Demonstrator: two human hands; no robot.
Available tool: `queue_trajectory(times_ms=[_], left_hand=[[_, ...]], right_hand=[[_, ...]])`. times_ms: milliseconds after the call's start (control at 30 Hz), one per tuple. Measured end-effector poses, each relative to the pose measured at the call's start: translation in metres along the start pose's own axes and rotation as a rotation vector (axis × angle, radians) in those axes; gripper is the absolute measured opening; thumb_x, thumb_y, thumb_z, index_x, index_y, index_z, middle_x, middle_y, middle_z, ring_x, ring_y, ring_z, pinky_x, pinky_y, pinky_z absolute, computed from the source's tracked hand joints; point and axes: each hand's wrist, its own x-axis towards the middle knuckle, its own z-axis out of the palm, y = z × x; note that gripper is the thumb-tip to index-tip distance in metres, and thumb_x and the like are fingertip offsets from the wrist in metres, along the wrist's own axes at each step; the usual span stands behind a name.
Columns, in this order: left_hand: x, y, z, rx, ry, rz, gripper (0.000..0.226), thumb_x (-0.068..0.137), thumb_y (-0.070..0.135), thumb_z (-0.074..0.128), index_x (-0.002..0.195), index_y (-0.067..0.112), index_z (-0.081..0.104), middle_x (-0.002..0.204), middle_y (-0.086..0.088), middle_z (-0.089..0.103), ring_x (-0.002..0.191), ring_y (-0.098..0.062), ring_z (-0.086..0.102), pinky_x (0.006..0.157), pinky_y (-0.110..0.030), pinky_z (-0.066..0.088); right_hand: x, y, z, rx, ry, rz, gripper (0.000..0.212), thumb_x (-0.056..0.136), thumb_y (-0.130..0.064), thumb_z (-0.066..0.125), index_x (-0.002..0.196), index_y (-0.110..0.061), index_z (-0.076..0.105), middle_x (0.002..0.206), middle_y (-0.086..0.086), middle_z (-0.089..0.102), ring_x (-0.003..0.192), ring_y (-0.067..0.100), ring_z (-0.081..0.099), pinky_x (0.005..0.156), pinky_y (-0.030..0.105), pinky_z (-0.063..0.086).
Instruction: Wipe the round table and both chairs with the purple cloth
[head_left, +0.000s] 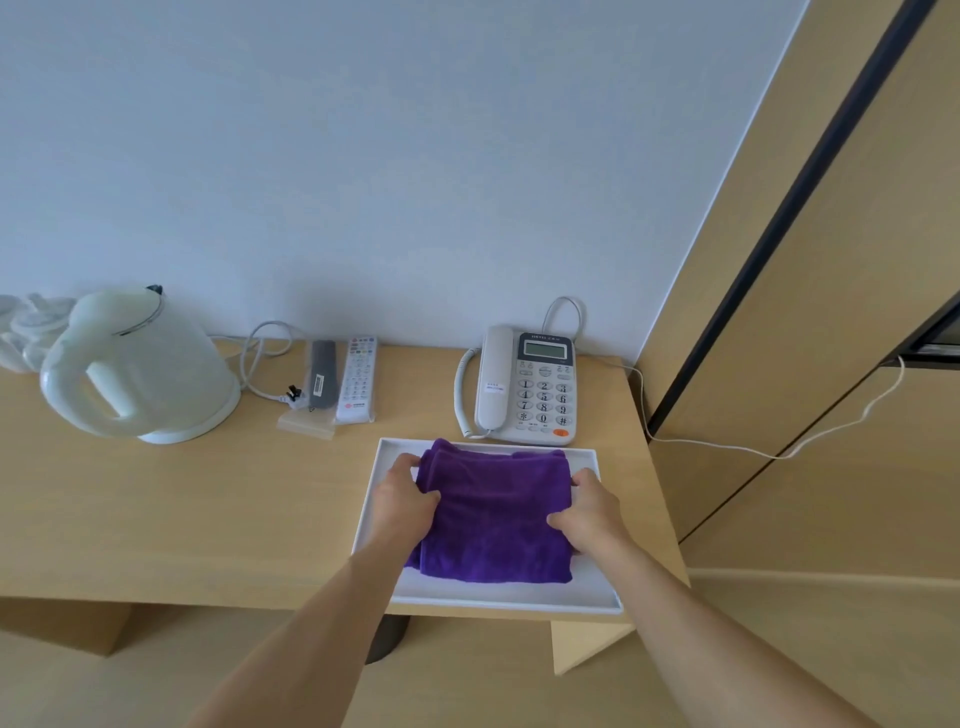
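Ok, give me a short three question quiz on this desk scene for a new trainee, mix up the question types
1. True or false: the purple cloth lies folded in the white tray.
2. Which item stands directly behind the tray? A) kettle B) telephone C) remote control
3. Fill in: the left hand and right hand grip opposite ____ of the cloth.

Key: 1 true; 2 B; 3 sides.
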Motion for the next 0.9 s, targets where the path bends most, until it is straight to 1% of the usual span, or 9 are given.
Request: queue_trajectory(times_ms=[67, 133, 167, 233, 300, 367, 533, 733, 900], left_hand=[[-0.002, 0.002, 0.000, 0.253, 0.083, 0.184, 0.055, 0.084, 0.015, 0.070, 0.134, 0.025, 0.050, 0.113, -0.001, 0.062, 0.098, -0.018, 0.062, 0.075, -0.027, 0.053], [-0.002, 0.003, -0.003, 0.526, 0.139, 0.533, 0.065, 0.079, 0.036, 0.077, 0.137, 0.028, 0.049, 0.135, 0.000, 0.051, 0.122, -0.022, 0.051, 0.100, -0.036, 0.045], [-0.001, 0.002, -0.006, 0.614, 0.058, 0.677, 0.072, 0.078, 0.053, 0.073, 0.141, 0.031, 0.048, 0.146, 0.003, 0.044, 0.134, -0.022, 0.043, 0.112, -0.038, 0.036], [0.006, -0.005, -0.012, 0.819, -0.208, 0.777, 0.098, 0.071, 0.083, 0.053, 0.154, 0.035, 0.031, 0.164, 0.008, 0.019, 0.152, -0.020, 0.016, 0.124, -0.040, 0.009], [0.016, -0.019, -0.014, 1.001, -0.345, 0.724, 0.113, 0.066, 0.093, 0.041, 0.158, 0.040, 0.005, 0.167, 0.009, -0.004, 0.155, -0.017, -0.004, 0.123, -0.044, -0.004], [0.023, -0.030, -0.013, 1.058, -0.357, 0.707, 0.114, 0.067, 0.096, 0.037, 0.156, 0.044, -0.012, 0.166, 0.008, -0.014, 0.154, -0.017, -0.010, 0.122, -0.047, -0.006], [0.027, -0.032, -0.013, 1.086, -0.341, 0.726, 0.112, 0.068, 0.098, 0.029, 0.153, 0.044, -0.019, 0.166, 0.006, -0.015, 0.154, -0.019, -0.011, 0.122, -0.049, -0.006], [0.018, -0.022, -0.013, 1.052, -0.343, 0.689, 0.100, 0.079, 0.088, 0.035, 0.157, 0.041, -0.007, 0.167, 0.007, -0.010, 0.155, -0.018, -0.007, 0.124, -0.046, 0.001], [0.002, 0.005, -0.011, 0.684, -0.221, 0.458, 0.062, 0.096, 0.050, 0.054, 0.152, 0.031, 0.036, 0.159, 0.005, 0.034, 0.145, -0.017, 0.033, 0.119, -0.035, 0.027]], right_hand=[[-0.004, 0.001, 0.004, -0.285, 0.102, -0.156, 0.053, 0.082, -0.021, 0.074, 0.125, -0.025, 0.043, 0.117, 0.003, 0.055, 0.098, 0.024, 0.060, 0.069, 0.031, 0.048], [-0.007, 0.008, 0.005, -0.495, 0.208, -0.407, 0.070, 0.084, -0.037, 0.072, 0.143, -0.031, 0.034, 0.136, 0.001, 0.044, 0.116, 0.020, 0.052, 0.081, 0.028, 0.049], [-0.006, 0.013, 0.005, -0.556, 0.207, -0.546, 0.076, 0.084, -0.047, 0.069, 0.148, -0.031, 0.031, 0.146, 0.001, 0.038, 0.128, 0.020, 0.045, 0.095, 0.030, 0.047], [-0.002, 0.024, 0.004, -0.669, 0.047, -0.682, 0.091, 0.082, -0.067, 0.058, 0.155, -0.030, 0.019, 0.161, 0.001, 0.020, 0.147, 0.020, 0.023, 0.116, 0.035, 0.030], [0.005, 0.033, 0.004, -0.773, -0.117, -0.667, 0.106, 0.077, -0.078, 0.051, 0.158, -0.029, 0.004, 0.166, -0.003, -0.001, 0.153, 0.015, 0.001, 0.123, 0.037, 0.012], [0.013, 0.036, 0.004, -0.831, -0.152, -0.659, 0.111, 0.075, -0.081, 0.050, 0.157, -0.028, -0.005, 0.165, -0.004, -0.012, 0.152, 0.013, -0.009, 0.124, 0.038, 0.005], [0.020, 0.032, 0.003, -0.876, -0.120, -0.673, 0.111, 0.077, -0.081, 0.048, 0.156, -0.029, -0.009, 0.165, -0.004, -0.014, 0.152, 0.014, -0.011, 0.124, 0.040, 0.007], [0.013, 0.023, 0.003, -0.845, -0.129, -0.630, 0.107, 0.078, -0.074, 0.057, 0.157, -0.030, -0.001, 0.166, -0.006, -0.008, 0.152, 0.014, -0.004, 0.124, 0.040, 0.012], [0.003, -0.010, -0.004, -0.741, -0.173, -0.475, 0.088, 0.087, -0.051, 0.064, 0.156, -0.022, 0.020, 0.165, -0.001, 0.010, 0.150, 0.020, 0.016, 0.118, 0.040, 0.029]])
